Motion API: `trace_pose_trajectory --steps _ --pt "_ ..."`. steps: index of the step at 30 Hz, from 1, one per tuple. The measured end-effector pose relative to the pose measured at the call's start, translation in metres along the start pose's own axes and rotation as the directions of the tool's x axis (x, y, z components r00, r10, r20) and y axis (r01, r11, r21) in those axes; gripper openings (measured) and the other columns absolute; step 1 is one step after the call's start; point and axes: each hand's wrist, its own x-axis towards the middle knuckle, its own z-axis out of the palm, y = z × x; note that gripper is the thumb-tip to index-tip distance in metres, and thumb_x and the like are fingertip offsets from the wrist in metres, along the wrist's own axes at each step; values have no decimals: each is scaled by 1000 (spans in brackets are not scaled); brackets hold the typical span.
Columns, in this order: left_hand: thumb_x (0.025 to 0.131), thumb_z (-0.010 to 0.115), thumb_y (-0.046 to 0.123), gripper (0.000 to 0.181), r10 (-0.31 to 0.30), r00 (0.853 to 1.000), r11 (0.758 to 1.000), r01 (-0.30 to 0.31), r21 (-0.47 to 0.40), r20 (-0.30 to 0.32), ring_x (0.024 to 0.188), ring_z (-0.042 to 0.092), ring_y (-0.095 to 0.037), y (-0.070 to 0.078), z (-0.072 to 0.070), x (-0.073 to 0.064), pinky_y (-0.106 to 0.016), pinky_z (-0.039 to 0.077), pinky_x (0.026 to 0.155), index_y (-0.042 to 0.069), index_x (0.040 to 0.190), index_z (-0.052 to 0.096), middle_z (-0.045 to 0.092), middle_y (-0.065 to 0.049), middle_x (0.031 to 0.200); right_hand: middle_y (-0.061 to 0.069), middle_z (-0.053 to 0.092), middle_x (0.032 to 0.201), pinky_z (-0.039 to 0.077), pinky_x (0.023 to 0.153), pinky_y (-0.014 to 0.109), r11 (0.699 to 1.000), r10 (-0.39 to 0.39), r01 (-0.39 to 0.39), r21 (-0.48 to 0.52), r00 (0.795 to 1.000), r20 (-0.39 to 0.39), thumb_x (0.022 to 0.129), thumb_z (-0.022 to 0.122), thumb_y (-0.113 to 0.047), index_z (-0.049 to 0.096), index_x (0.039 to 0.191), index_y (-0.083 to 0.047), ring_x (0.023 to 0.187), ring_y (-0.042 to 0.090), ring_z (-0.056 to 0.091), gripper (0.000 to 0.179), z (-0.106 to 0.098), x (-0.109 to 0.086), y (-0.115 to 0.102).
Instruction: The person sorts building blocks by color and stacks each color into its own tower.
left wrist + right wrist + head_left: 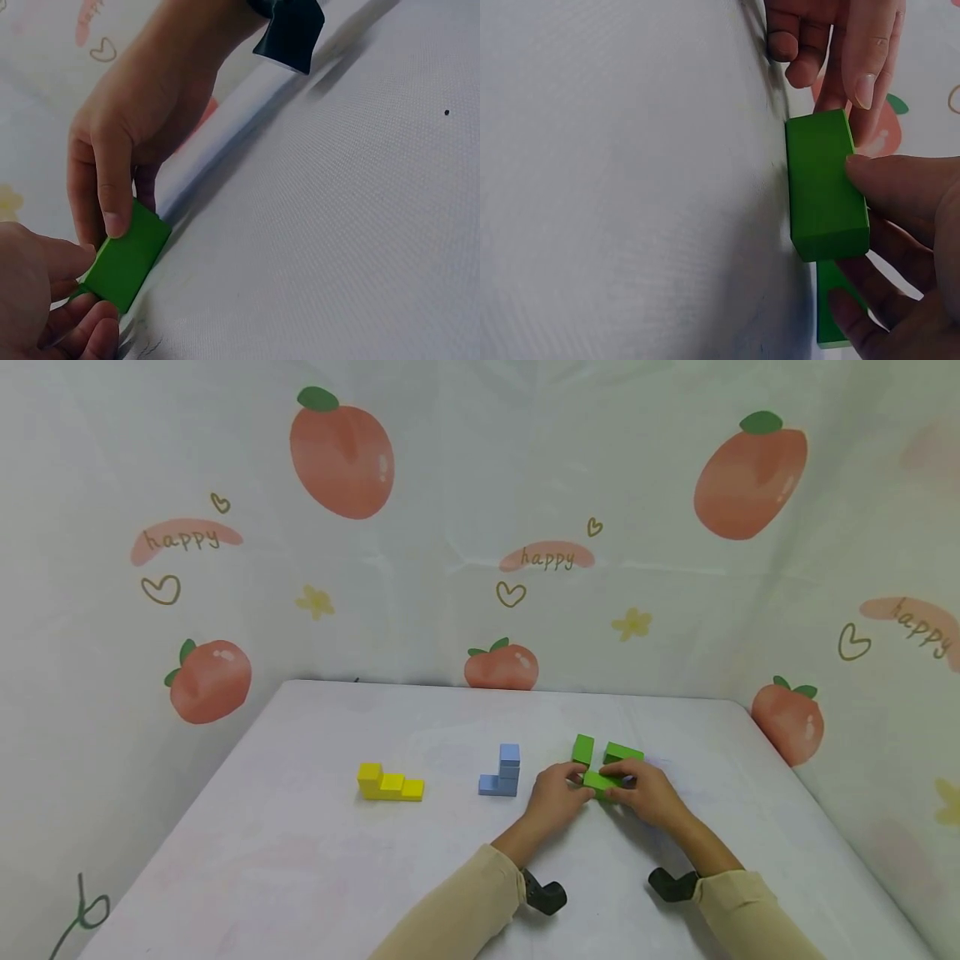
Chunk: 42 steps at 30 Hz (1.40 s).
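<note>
On the right half of the table, both hands are at one green block. My right hand pinches its right part, thumb on the near side and fingers behind; the right wrist view shows the thumb on the edge of the block. My left hand has thumb and fingertips curled about the left end, partly hidden by the block. In the left wrist view the block lies between the two hands. Just beyond them are a second green block and a third green block.
Left of the hands, a blue block stack stands in an L shape. Farther left is a yellow stepped block stack. A white cloth covers the table, and a printed curtain hangs behind it.
</note>
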Motion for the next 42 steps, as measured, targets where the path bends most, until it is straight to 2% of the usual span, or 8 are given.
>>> trace_pose_trajectory --steps 9,14,21,34,42 --pt "82 77 15 36 -10 1000 1000 10 25 -14 77 53 -7 -3 -1 -2 -25 43 71 9 116 69 64 4 87 12 66 107 50 81 41 999 -50 50 16 998 24 81 76 -3 70 108 -1 101 31 61 28 2 0 2" --pt "81 78 13 36 10 1000 999 -8 45 -29 78 55 -8 -5 -2 -2 -25 44 72 8 115 69 65 2 87 12 66 107 50 79 37 997 -74 74 29 997 30 80 76 -2 70 108 0 100 31 61 29 2 1 0" --pt "80 78 11 36 9 999 999 -8 42 -31 75 54 -6 -6 -3 -1 -23 44 69 7 115 70 64 3 84 11 67 106 50 78 33 996 -77 75 49 996 37 79 77 -3 71 107 -1 98 28 60 29 2 3 0" --pt "81 77 6 31 -5 999 1000 5 -2 -45 70 55 -3 -8 -4 -1 -22 45 65 6 111 71 64 4 82 10 66 108 48 81 36 997 -45 40 65 995 87 82 76 -5 70 110 -3 99 28 58 29 1 6 1" --pt "81 78 7 31 -12 999 1000 12 -20 -39 69 54 -4 -11 -3 0 -23 44 65 8 111 71 63 6 82 10 66 108 48 81 37 997 -53 49 52 996 78 81 76 -5 71 110 -3 99 28 59 29 2 6 1"
